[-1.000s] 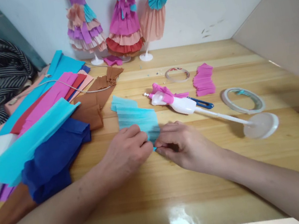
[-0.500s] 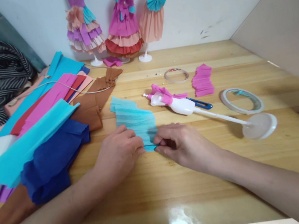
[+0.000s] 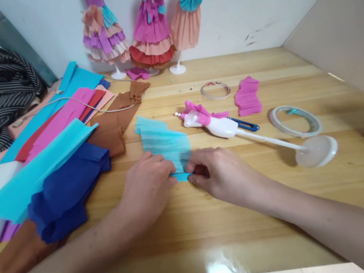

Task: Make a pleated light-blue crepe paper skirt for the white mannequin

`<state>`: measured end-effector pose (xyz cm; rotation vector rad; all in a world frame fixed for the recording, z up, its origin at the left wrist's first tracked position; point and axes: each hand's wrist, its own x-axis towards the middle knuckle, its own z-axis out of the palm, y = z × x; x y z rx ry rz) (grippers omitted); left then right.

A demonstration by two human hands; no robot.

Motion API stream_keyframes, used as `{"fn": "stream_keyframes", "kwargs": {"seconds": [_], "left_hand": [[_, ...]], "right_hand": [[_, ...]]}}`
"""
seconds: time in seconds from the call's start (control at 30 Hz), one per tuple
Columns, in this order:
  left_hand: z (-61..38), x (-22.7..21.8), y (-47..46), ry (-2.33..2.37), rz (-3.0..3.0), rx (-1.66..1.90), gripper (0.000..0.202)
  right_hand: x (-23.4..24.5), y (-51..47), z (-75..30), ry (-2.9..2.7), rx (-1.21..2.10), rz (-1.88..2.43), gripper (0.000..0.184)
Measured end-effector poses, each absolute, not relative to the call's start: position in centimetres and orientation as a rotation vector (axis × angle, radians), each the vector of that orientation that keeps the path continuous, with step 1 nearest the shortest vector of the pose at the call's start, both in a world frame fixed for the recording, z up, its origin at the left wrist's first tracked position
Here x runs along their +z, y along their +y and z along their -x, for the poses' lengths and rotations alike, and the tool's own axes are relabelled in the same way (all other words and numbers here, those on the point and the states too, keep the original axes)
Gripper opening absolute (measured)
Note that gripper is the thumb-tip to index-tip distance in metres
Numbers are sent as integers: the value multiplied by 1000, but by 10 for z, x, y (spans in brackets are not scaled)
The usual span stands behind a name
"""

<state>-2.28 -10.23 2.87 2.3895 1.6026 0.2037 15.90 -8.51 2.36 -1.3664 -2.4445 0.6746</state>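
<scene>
A light blue piece of crepe paper (image 3: 165,141) lies on the table in front of me, with creases across it and a narrow folded strip at its near edge. My left hand (image 3: 150,184) pinches the left end of that fold, fingers closed. At the right end, my right hand (image 3: 218,174) grips the same fold between thumb and fingers. Just beyond my right hand rests a white mannequin (image 3: 222,127) on its side, its chest wrapped in pink crepe paper (image 3: 198,113). Blue thread snips (image 3: 244,123) lie partly behind it.
Crepe paper sheets, including a bright blue one (image 3: 41,171) and a dark blue one (image 3: 72,187), are piled at left. A tape roll (image 3: 276,125), a smaller ring (image 3: 206,94) and pleated pink paper (image 3: 247,96) lie at right. Dressed mannequins (image 3: 150,32) stand along the wall.
The near edge of the light blue crepe paper now shows a wider folded strip between my fingers. Both hands stay in almost the same place, and the view has shifted slightly.
</scene>
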Motion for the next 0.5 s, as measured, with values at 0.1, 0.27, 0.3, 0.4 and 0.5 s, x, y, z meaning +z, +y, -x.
{"fn": "stream_keyframes", "kwargs": {"seconds": [0.1, 0.27, 0.3, 0.4, 0.5], "left_hand": [[22, 31, -102, 1585, -2419, 176, 7], [24, 31, -105, 1547, -2484, 177, 8], [24, 31, -105, 1544, -2485, 179, 8], [26, 30, -105, 1541, -2494, 190, 7], [28, 29, -104, 1535, -2506, 213, 6]], "right_hand": [[21, -84, -158, -2451, 641, 1287, 12], [18, -90, -158, -2503, 406, 1145, 9], [19, -92, -158, -2523, 316, 1115, 10], [20, -96, -158, -2582, 73, 1036, 15], [21, -98, -158, -2623, -46, 983, 18]]}}
